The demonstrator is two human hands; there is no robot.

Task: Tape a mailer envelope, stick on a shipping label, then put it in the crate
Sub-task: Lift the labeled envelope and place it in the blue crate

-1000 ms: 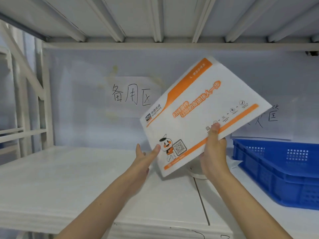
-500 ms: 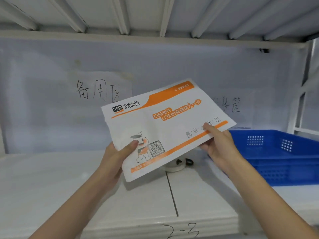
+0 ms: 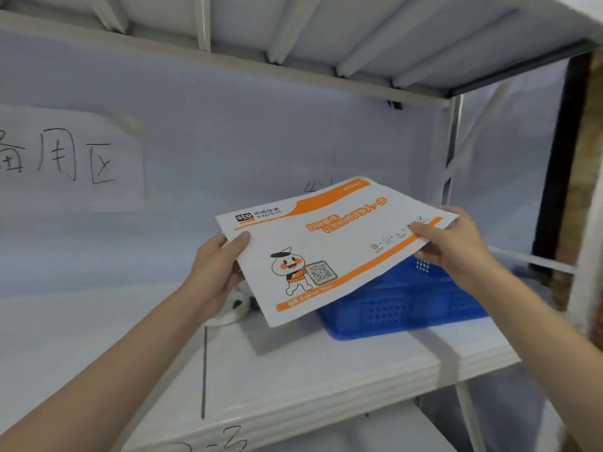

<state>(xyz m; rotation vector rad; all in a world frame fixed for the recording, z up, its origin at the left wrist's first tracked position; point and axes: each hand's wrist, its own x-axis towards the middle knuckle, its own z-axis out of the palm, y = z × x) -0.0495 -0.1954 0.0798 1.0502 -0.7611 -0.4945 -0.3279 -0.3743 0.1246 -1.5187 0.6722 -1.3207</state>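
I hold a white and orange mailer envelope with a cartoon figure and QR code, printed side up, nearly flat in the air. My left hand pinches its left edge, thumb on top. My right hand pinches its right corner. The envelope hovers over the near left part of a blue perforated crate, which stands on the white shelf at the right. A white tape roll lies on the shelf under my left hand, partly hidden. No shipping label shows on the side facing me.
A paper sign with handwritten characters is stuck on the back panel at left. An upper shelf deck runs overhead. The rack's right upright stands just behind the crate. The shelf's front edge bears a handwritten number.
Both hands carried the envelope to the right and tilted it flatter, so it now hangs over the crate. My view turned right too.
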